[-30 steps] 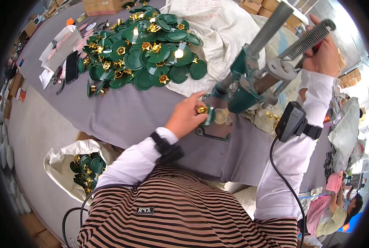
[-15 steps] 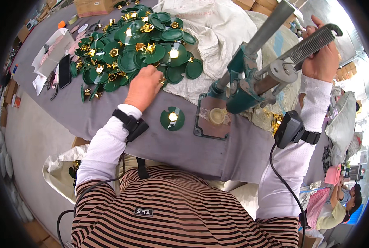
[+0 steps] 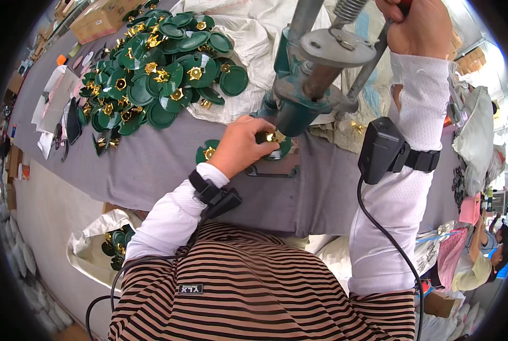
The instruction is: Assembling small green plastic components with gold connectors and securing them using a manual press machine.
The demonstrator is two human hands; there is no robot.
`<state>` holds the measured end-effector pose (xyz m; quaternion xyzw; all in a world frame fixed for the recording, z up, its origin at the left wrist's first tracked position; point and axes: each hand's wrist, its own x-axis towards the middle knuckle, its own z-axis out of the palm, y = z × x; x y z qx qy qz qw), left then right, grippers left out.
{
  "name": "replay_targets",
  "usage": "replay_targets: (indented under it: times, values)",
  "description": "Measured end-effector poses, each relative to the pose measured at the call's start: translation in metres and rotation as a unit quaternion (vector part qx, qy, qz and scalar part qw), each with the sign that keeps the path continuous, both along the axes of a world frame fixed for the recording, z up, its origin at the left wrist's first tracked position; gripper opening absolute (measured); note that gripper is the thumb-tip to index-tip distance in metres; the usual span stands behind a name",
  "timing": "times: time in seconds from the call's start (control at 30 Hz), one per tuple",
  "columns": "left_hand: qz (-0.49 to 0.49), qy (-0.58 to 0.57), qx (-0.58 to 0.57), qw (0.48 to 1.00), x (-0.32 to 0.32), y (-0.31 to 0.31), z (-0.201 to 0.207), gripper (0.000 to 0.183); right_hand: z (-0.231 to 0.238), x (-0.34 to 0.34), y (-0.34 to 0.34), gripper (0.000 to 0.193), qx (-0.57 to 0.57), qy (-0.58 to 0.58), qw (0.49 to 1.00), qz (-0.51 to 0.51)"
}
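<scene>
My left hand [image 3: 243, 143] pinches a green disc [image 3: 286, 149] with a gold claw-like piece at its centre. It holds the disc over the base plate [image 3: 282, 166] of a green hand press [image 3: 299, 111], beneath the press head. My right hand [image 3: 421, 31] is closed round the press lever [image 3: 382, 45] at the upper right. Just left of my left hand, a second green disc [image 3: 204, 156] with a gold piece lies on the table, partly hidden by that hand. A big heap of similar green discs [image 3: 162, 116] with gold pieces spreads behind it.
White woven sacking [image 3: 259, 42] lies behind the press. A cardboard box [image 3: 97, 21], a dark phone [image 3: 73, 122] and a white carton [image 3: 57, 102] stand or lie at the left. An open sack [image 3: 89, 244] holds more green discs below the table edge. People sit far right.
My left hand has moved right from the heap to the press base with a green disc. My right hand has swung the lever, and my view has shifted.
</scene>
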<state>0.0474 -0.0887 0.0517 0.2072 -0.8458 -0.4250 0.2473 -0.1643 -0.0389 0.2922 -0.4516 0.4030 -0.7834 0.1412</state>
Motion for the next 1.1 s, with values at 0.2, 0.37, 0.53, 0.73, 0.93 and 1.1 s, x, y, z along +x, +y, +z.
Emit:
replay_targets:
  times: [0.2,0.37,0.53,0.73,0.93,1.1]
  values:
    - [0.040,-0.025,-0.079,0.996,0.001,0.003,-0.001,0.030,-0.007,0.025,0.007,0.023,-0.053,0.033,0.998,0.007]
    - [0.011,-0.031,-0.070,0.997,-0.003,0.008,0.006,0.034,-0.062,0.074,0.141,0.028,-0.051,0.191,0.980,0.021]
    - [0.012,0.000,-0.059,0.998,0.000,0.010,0.000,0.044,-0.172,0.097,0.216,0.012,0.152,0.364,0.919,-0.006]
    - [0.026,-0.048,-0.044,0.998,-0.005,0.013,-0.003,0.042,-0.113,0.084,0.176,0.007,0.031,0.341,0.939,0.019]
    - [0.086,0.064,-0.003,0.994,-0.002,0.026,-0.012,0.044,0.003,0.008,0.048,0.032,-0.029,0.059,0.990,0.128]
    - [0.103,0.082,-0.039,0.991,0.064,0.009,0.014,0.043,0.002,-0.044,-0.008,0.040,0.054,0.022,0.998,0.011]
